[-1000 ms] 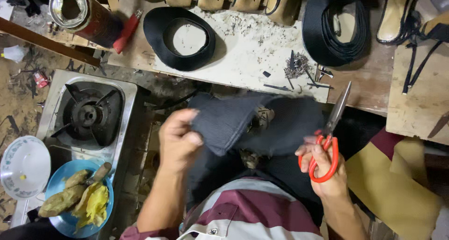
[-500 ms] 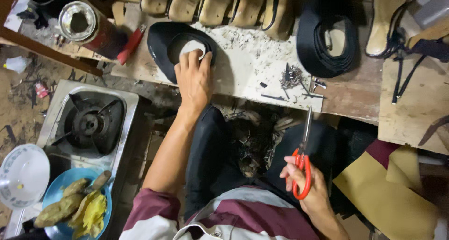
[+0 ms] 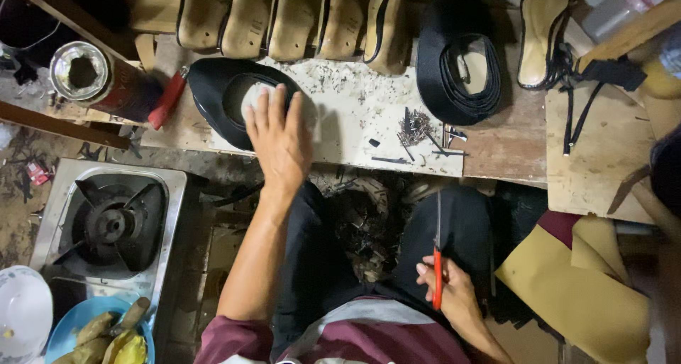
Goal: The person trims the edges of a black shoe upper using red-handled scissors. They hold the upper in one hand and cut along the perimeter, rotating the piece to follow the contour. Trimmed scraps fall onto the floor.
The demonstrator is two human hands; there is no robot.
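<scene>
Left hand [image 3: 280, 133] laid flat, fingers spread, on black oval shoe upper [image 3: 220, 98] at desk [image 3: 355, 116] edge, likely steadying it; red-handled scissors [image 3: 437, 254] gripped shut in right hand [image 3: 450, 293] over lap, blades kept clear

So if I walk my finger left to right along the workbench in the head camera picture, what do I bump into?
Round metal tin → black shoe sole under the left hand → pile of small dark nails → coiled black strap → tan insole with black laces.

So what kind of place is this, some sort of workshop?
Most likely a small shoemaking workshop: a row of tan shoe soles lines the bench, loose nails lie scattered, and the right hand holds red-handled scissors.
</scene>
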